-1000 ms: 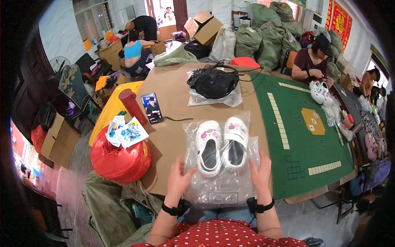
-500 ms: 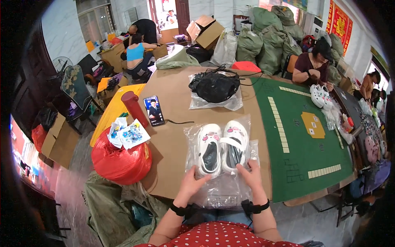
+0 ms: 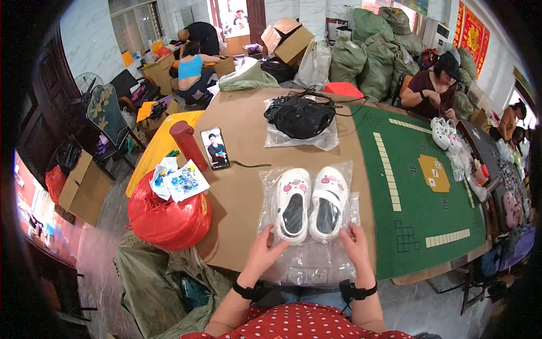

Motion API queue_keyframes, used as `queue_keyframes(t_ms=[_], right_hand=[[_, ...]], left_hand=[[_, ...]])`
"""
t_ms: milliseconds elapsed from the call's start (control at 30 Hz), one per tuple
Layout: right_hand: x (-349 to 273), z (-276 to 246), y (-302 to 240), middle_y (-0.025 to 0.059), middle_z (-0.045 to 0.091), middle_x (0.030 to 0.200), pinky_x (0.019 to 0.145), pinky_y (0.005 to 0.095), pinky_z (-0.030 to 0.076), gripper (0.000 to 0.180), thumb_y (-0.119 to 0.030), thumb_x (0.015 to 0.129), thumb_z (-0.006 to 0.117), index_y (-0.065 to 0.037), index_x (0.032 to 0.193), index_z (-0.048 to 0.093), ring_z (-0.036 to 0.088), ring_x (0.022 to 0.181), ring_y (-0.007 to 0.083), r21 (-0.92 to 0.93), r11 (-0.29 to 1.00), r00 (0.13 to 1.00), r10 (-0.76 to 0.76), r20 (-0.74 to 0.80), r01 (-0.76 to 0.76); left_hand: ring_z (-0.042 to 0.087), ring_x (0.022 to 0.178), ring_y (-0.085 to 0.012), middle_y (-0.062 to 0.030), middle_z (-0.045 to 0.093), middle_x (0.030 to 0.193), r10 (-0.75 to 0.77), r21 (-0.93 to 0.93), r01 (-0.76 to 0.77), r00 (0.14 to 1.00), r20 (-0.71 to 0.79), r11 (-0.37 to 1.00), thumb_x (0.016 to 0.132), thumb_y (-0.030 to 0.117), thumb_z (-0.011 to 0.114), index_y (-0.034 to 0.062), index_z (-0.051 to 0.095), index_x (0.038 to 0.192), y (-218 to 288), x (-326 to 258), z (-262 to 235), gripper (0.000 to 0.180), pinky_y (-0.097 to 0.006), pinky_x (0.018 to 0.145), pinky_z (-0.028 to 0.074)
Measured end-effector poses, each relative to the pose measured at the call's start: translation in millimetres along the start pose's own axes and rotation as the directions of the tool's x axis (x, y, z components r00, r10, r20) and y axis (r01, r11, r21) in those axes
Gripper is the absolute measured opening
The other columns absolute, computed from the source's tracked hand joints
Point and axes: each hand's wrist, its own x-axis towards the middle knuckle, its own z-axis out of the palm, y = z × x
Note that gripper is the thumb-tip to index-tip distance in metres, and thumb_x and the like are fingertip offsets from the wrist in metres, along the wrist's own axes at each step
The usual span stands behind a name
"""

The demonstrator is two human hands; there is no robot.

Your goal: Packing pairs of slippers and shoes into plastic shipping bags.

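Note:
A pair of white clogs with pink and red charms lies side by side, toes away from me: the left clog [image 3: 293, 209] and the right clog [image 3: 327, 206]. Around and beneath them spreads a clear plastic bag [image 3: 307, 263]; whether they are in it or on it I cannot tell. My left hand [image 3: 262, 254] is at the bag's left side by the left clog's heel, thumb and fingers apart. On the other side, my right hand [image 3: 357, 251] rests near the right clog's heel, its fingers also spread.
A phone [image 3: 216, 148] leans by a red cylinder [image 3: 188, 146]. Left of it sits a red twine roll [image 3: 169, 220] with small packets [image 3: 183, 181] on top. A black bundle [image 3: 299, 117] lies farther back. On the right is a green mat [image 3: 406, 226], beyond which a person [image 3: 432, 93] handles white clogs.
My hands have moved apart from the clogs' heels toward the bag's sides. The two clogs now stand slightly farther apart. The view has shifted a little.

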Motion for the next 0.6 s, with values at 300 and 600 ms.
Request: queue_keyframes(t_ms=[300, 600], right_hand=[[-33.3, -56.9, -21.5, -0.0003, 0.061, 0.076, 0.062, 0.0237, 0.045, 0.038, -0.020, 0.089, 0.070, 0.005, 0.117, 0.064, 0.054, 0.068, 0.0080, -0.127, 0.967, 0.954, 0.240, 0.181, -0.219], [-42.4, -87.6, -11.7, -0.0014, 0.063, 0.079, 0.056, 0.0211, 0.041, 0.030, -0.010, 0.088, 0.067, 0.001, 0.116, 0.064, 0.054, 0.066, 0.0048, 0.041, 0.961, 0.960, 0.269, 0.082, -0.273]], left_hand=[[0.060, 0.073, -0.0139, -0.0065, 0.061, 0.082, -0.185, 0.150, 0.165, 0.973, 0.134, 0.975, 0.083, 0.022, 0.075, 0.0019, 0.054, 0.131, 24.0, -28.0, -46.2, 0.057, -0.031, 0.066, 0.051], [0.058, 0.068, -0.0088, -0.0014, 0.059, 0.086, -0.128, -0.445, 0.170, 0.984, 0.123, 0.879, 0.086, 0.001, 0.066, 0.0048, 0.046, 0.137, -15.5, -47.3, -73.2, 0.055, -0.023, 0.062, 0.048]])
